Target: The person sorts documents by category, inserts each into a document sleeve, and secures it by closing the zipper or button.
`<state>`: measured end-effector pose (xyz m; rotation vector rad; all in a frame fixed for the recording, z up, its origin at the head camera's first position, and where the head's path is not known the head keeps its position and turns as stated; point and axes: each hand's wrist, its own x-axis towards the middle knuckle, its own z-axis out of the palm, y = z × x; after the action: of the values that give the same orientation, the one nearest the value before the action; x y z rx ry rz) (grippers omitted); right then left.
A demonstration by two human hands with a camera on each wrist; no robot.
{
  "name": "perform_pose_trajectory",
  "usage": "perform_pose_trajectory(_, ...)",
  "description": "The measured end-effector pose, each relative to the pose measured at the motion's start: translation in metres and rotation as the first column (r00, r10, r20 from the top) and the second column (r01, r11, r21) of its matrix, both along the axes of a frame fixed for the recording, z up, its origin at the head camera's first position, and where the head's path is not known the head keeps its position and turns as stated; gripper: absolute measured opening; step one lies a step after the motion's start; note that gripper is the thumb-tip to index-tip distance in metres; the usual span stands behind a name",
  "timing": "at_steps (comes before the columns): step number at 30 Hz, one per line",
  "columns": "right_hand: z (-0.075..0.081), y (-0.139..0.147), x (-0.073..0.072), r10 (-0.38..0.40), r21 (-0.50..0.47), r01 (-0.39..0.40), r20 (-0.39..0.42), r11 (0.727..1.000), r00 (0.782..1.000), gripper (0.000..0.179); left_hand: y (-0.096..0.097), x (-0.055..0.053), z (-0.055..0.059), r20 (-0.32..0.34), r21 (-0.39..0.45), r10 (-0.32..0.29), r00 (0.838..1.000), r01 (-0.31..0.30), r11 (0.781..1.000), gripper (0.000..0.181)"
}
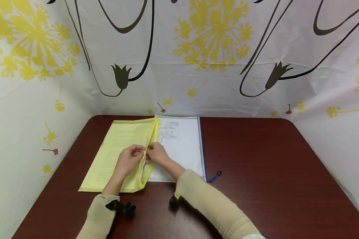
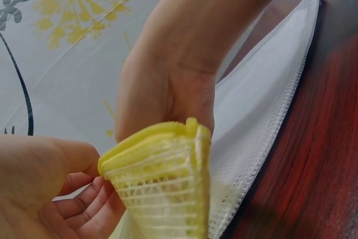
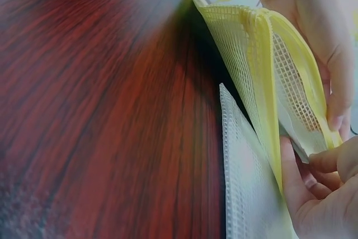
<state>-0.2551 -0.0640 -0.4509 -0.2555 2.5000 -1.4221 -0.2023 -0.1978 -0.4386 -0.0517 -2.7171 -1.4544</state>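
Observation:
A yellow mesh zipper pouch lies on the table with printed paper inside, its right-hand zipper edge gaping. My left hand pinches one zipper edge between thumb and fingers; in the left wrist view that hand is beside the raised yellow rim. From the other side my right hand reaches into the opening. In the right wrist view its thumb and fingers pinch the edge of the white paper inside. The yellow mouth hides part of the right hand in the left wrist view.
A white mesh zipper pouch with blue edging holds a printed sheet, partly under the yellow one. Its blue zipper pull lies on the dark red-brown table. A patterned curtain hangs behind the table.

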Motion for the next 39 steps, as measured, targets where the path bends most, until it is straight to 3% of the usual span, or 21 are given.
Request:
perform_pose_trajectory(3, 0.000, 0.000, 0.000, -0.009, -0.017, 0.009, 0.015, 1.000, 1.000, 0.026, -0.002, 0.000, 0.000, 0.001, 0.007, 0.003, 1.000, -0.003, 1.000, 0.023)
perform_pose_trajectory(9, 0.002, 0.001, 0.002, -0.019, -0.144, 0.038, 0.132, 0.989, 0.991, 0.030, -0.004, 0.001, -0.002, 0.007, 0.016, 0.007, 1.000, -0.007, 1.000, 0.023)
perform_pose_trajectory(14, 0.003, 0.003, 0.000, -0.028, -0.173, 0.053, 0.141, 0.984, 0.990, 0.030, -0.005, 0.001, -0.003, 0.008, 0.015, 0.020, 1.000, -0.020, 1.000, 0.022)
perform_pose_trajectory(22, 0.004, 0.010, -0.003, -0.023, -0.316, 0.100, 0.238, 0.944, 0.971, 0.030, -0.008, 0.002, -0.005, -0.004, 0.026, 0.023, 1.000, -0.023, 0.999, 0.022)
perform_pose_trajectory(32, 0.006, 0.023, -0.017, -0.060, -0.311, 0.124, 0.209, 0.942, 0.976, 0.029, -0.010, 0.002, -0.006, -0.009, 0.042, 0.030, 0.999, -0.030, 0.999, 0.022)
perform_pose_trajectory(39, 0.013, 0.033, -0.037, -0.147, -0.276, 0.185, 0.155, 0.943, 0.977, 0.028, -0.012, 0.004, -0.004, -0.007, 0.049, 0.041, 0.999, -0.041, 0.998, 0.022)
